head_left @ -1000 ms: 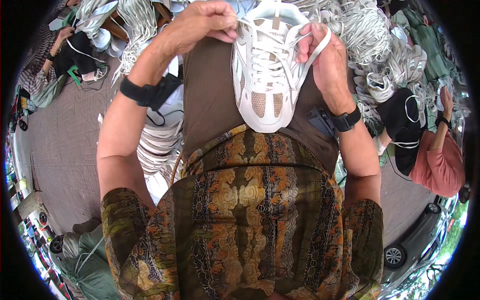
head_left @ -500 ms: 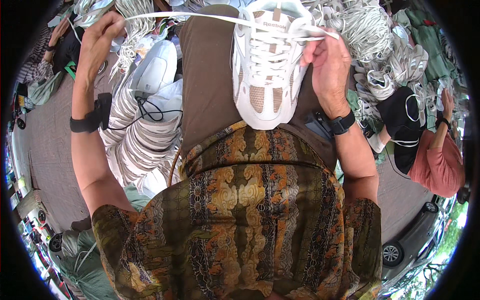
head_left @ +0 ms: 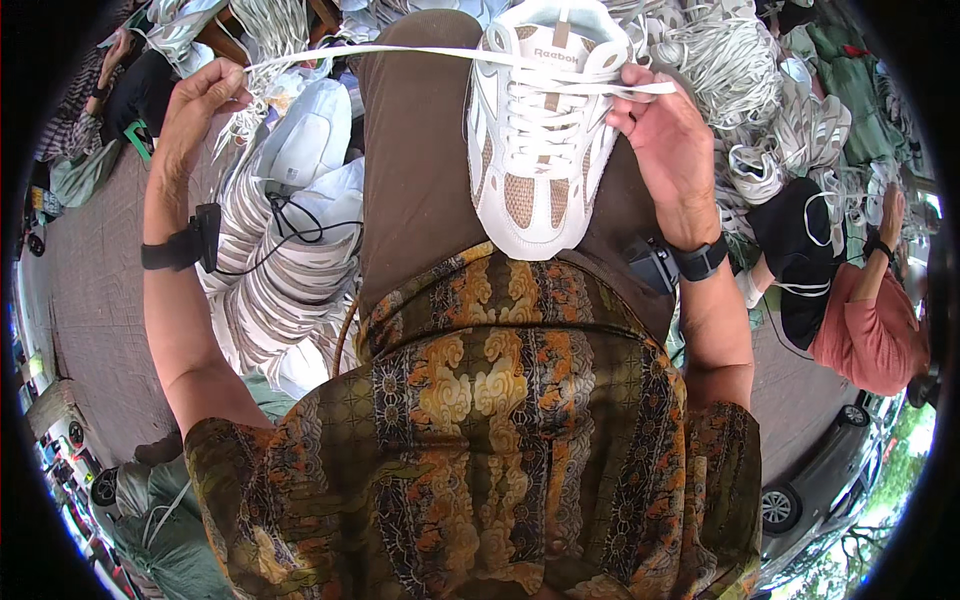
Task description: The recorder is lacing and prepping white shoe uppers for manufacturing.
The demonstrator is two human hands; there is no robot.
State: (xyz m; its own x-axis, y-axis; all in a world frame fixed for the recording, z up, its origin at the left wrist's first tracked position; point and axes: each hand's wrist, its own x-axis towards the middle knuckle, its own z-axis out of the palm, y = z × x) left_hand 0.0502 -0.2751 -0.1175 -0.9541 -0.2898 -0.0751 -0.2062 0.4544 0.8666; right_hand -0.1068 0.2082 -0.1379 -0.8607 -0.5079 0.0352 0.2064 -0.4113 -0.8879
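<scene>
A white and tan sneaker rests on my lap, toe toward me, its laces threaded through the eyelets in rows. From its upper part a white shoelace runs taut to the left. My left hand is closed and pinches that lace out beyond my left knee. Beside the shoe's right upper edge, my right hand grips a lace between its fingers, and a short length sticks out past the fingertips. The palm of the right hand is turned partly up.
Nested white shoe uppers are stacked left of my legs, a black cord across them. A bundle of white laces lies at the far right, near more shoes. A person in a pink top sits to the right; another person's hand shows far left.
My left hand has come down slightly, still pinching the lace. My right hand has shifted a little right and down, and its lace now lies flatter across the shoe's top.
</scene>
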